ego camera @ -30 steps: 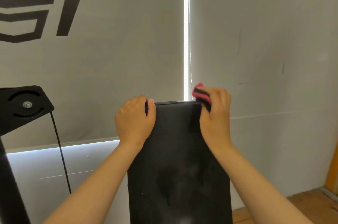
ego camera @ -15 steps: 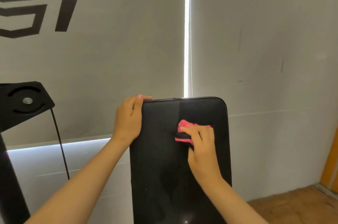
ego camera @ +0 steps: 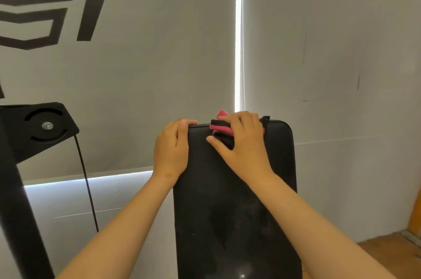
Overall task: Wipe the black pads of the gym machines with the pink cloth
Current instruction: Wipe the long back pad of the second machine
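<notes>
Pink cloth (ego camera: 222, 128) sits bunched at 12 o'clock on the pad (ego camera: 227, 210), clutched against the top edge by the right hand (ego camera: 243, 142). Left hand (ego camera: 170, 151) hooks its fingers over the 11 o'clock corner. Risks: a loose grip could drop the cloth behind the pad (ends already poke past the edge), and a bunched cloth likely skips patches. Dull smears toward 6 o'clock look unwiped.

Your right hand (ego camera: 245, 142) is back at the top edge of the black pad (ego camera: 227, 221), up from the mid-face position it held half a second ago. The pink cloth (ego camera: 219, 128) now lies over that edge near its middle, not at the right corner as one second ago, and closer to your left hand (ego camera: 170, 151).
</notes>
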{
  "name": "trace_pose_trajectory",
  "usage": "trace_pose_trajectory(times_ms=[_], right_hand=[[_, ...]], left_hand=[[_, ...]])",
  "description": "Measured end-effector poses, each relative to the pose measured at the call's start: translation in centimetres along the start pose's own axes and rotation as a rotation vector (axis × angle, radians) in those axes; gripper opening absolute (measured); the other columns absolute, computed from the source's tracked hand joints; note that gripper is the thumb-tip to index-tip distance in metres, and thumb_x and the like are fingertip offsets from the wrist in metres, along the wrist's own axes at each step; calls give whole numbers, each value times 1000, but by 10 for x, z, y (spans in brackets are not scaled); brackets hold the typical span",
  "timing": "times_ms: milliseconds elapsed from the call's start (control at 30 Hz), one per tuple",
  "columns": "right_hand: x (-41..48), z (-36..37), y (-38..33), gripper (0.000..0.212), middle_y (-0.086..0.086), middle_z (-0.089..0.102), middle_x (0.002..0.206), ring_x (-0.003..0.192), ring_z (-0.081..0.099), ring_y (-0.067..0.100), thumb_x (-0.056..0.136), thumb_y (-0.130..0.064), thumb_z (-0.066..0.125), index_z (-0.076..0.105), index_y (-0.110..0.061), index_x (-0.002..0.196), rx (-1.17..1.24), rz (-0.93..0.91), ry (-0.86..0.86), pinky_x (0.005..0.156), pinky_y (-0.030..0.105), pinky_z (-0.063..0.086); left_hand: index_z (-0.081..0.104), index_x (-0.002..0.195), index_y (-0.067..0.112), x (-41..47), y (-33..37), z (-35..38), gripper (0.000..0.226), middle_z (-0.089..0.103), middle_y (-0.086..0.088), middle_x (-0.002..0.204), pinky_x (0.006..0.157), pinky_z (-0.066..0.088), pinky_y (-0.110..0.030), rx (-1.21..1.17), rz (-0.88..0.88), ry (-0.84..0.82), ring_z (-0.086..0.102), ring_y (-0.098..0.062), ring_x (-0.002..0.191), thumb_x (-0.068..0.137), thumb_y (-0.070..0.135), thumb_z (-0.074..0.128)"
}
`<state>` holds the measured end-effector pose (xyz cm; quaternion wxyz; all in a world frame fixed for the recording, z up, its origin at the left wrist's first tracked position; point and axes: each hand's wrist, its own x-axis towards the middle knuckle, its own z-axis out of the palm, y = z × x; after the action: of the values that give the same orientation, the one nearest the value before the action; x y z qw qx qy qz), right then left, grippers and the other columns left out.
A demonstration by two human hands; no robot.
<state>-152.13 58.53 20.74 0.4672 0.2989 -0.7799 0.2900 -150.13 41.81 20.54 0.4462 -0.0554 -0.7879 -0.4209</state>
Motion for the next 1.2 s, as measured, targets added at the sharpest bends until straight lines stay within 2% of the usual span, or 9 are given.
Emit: trace_pose_trajectory(times_ms=[67,300,533,667,800,867,967,1033,1200], right_hand=[[5,2,-2,53,3,56,105,98,41,12,86,-59,48,61,-15,111,10,29,49,87,29,39],[5,11,0,33,4,55,89,87,37,10,92,-38,48,64,-10,93,59,20,186,77,29,42],[-56,8,1,29,2,58,87,82,52,15,89,-35,51,66,-10,93,63,-136,10,71,32,50],[-40,-4,-1,28,1,58,88,84,54,13,91,-35,55,65,-10,94,219,-43,-70,71,34,51],[13,-11,-9,21,8,56,85,79,53,22,90,-23,65,61,-2,89,256,8,115,68,32,47],[31,-2,-12,24,8,57,86,79,52,19,91,-27,62,61,-3,90,188,-23,106,68,30,47],[30,14,-9,36,7,59,82,75,54,18,92,-39,48,62,-6,86,59,-100,111,66,27,46],[25,15,-7,38,6,59,79,72,54,18,92,-40,46,62,-6,85,83,-90,138,65,25,43],[10,12,-9,40,4,59,80,72,55,15,92,-42,46,63,-6,88,152,-75,84,64,27,48]], left_hand=[[68,99,27,0,0,0,47,67,7,98,74,44,-16,5,-13,1,60,-8,91,95,42,24],[68,98,27,2,-3,2,47,67,7,97,75,42,-14,7,-13,10,59,-6,90,94,41,24],[68,96,28,1,-2,1,51,68,6,96,73,41,-14,26,26,33,59,-8,88,92,46,21],[68,95,28,0,-1,1,53,68,6,96,73,43,-18,31,26,43,60,-10,88,90,48,19],[68,96,27,0,-2,1,54,68,8,95,71,40,-8,28,11,34,60,-7,88,90,49,19],[69,98,23,-1,0,2,56,68,7,95,71,39,-5,17,14,27,60,-6,89,91,48,20],[71,99,20,-1,0,2,53,69,6,95,77,46,-15,-6,18,41,62,-7,90,95,41,22],[71,98,21,-1,-1,2,51,69,6,94,78,48,-20,-11,16,54,62,-7,90,96,38,23],[71,96,21,-2,0,3,57,70,5,93,76,47,-17,-31,22,77,62,-7,89,92,46,19]])
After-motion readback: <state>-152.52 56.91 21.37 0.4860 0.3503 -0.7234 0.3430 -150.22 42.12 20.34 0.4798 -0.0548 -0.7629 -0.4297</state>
